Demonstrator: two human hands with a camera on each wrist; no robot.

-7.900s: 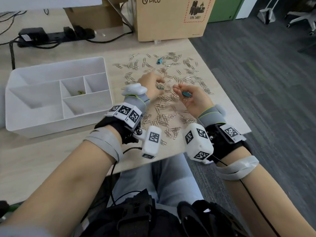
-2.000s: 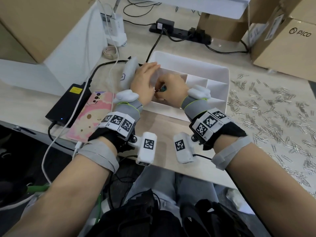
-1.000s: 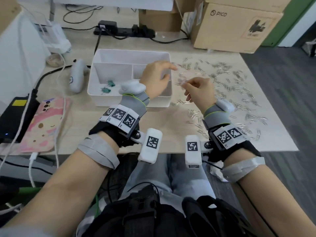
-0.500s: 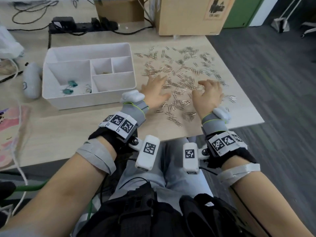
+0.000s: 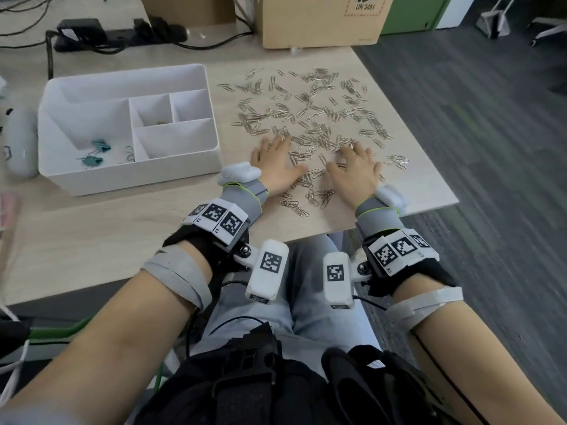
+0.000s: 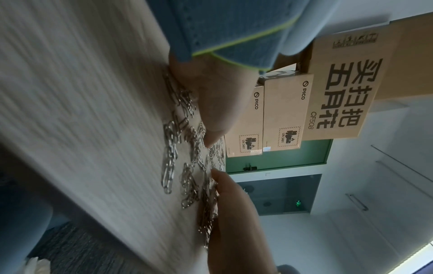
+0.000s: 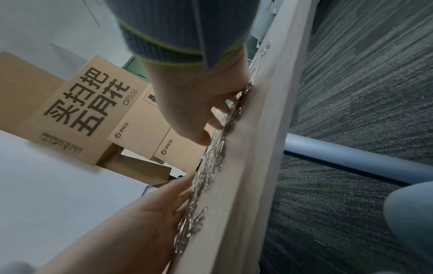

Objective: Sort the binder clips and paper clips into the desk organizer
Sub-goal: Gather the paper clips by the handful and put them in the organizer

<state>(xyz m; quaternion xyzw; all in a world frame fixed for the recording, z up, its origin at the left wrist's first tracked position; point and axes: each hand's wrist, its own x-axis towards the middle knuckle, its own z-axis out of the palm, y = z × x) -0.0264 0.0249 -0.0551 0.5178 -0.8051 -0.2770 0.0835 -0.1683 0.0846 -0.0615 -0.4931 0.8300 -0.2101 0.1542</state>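
A white desk organizer (image 5: 196, 162) stands at the left of the table. Two teal binder clips (image 5: 98, 146) lie in its big left compartment, with a few paper clips (image 5: 129, 153) beside them. Many silver paper clips (image 5: 306, 118) are spread over the table to its right. My left hand (image 5: 276, 162) lies flat, palm down, on the near part of that spread. My right hand (image 5: 354, 167) rests beside it with bent fingers touching the clips. In the left wrist view my left thumb (image 6: 218, 120) lies over paper clips (image 6: 173, 152). In the right wrist view my right fingers (image 7: 206, 118) press on them.
A cardboard box (image 5: 319, 19) stands at the table's far edge, a power strip with cables (image 5: 101, 35) at the far left. A white rounded device (image 5: 20, 142) lies left of the organizer. The table's right edge (image 5: 408, 124) drops to grey carpet.
Both hands came from the organizer to the paper clip spread and have settled lower onto it, the left flattening out. The binder clip held earlier now lies in the organizer.
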